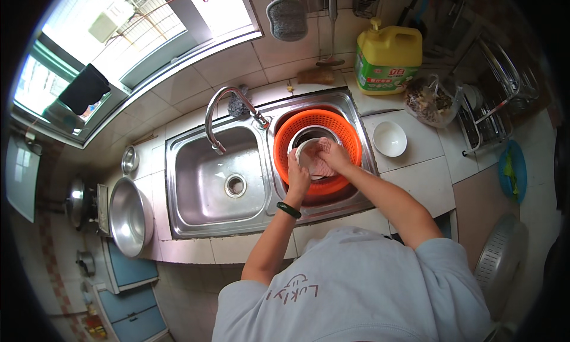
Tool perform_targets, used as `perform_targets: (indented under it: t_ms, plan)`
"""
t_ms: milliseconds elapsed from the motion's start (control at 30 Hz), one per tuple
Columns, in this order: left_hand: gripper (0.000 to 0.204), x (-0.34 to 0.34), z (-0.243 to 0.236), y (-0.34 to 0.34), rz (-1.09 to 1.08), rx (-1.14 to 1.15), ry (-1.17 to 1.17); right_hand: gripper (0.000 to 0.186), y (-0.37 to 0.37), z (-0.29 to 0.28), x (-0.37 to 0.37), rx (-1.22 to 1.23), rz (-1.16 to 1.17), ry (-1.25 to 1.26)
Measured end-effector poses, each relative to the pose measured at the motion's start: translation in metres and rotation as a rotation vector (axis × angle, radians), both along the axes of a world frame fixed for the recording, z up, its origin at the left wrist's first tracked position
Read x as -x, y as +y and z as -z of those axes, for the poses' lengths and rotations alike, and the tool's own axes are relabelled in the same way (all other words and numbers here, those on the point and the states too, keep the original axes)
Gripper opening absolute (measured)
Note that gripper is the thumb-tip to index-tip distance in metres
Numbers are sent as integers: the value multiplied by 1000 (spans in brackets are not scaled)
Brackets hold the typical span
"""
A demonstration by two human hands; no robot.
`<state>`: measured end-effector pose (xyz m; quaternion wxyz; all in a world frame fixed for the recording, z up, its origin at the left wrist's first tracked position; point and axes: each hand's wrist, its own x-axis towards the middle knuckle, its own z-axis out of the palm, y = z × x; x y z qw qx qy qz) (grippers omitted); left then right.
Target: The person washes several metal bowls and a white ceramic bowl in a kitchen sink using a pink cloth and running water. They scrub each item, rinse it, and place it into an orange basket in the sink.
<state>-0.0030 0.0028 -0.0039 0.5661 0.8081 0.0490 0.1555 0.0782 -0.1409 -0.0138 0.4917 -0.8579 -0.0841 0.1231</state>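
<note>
Over the right basin of the sink, my left hand (298, 176) grips a small white bowl (304, 153) by its side. My right hand (333, 156) is closed on a pink cloth (321, 167), pressed against the bowl's inside. Both hands are above an orange plastic colander (286, 128) that sits in the right basin. Inside the colander, a round stainless steel bowl (317, 130) shows behind my hands; its lower part is hidden. A dark green bangle (289, 210) circles my left wrist.
The left basin (205, 191) lies under a curved faucet (214, 122). Right of the sink are a white bowl (390, 138), a yellow detergent jug (389, 60), a filled plastic bag (432, 102) and a metal dish rack (496, 96). A large metal basin (129, 217) stands on the left.
</note>
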Motion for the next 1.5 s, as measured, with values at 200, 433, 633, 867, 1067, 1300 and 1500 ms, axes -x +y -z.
perform_targets:
  t_ms: [200, 433, 633, 867, 1067, 1300, 1500]
  plan:
    - [62, -1, -8, -9, -55, 218, -31, 36, 14, 34, 50, -953, 165, 597]
    - [59, 0, 18, -3, 188, 105, 93, 17, -5, -19, -11, -86, -181, -237]
    - [55, -10, 42, 1, 415, 161, 36, 16, 22, -79, 5, 574, -650, -1012]
    - [57, 3, 3, -1, 45, 88, -40, 12, 5, -28, -2, 65, -113, -274]
    - [60, 0, -20, -13, -92, 15, -62, 32, 18, 28, 36, -742, 220, 733]
    - [57, 0, -10, 2, 189, 53, 150, 20, -13, -41, -5, 29, -208, -209]
    - [51, -12, 2, -4, 392, -47, -40, 13, 8, -83, -6, 540, -596, -836]
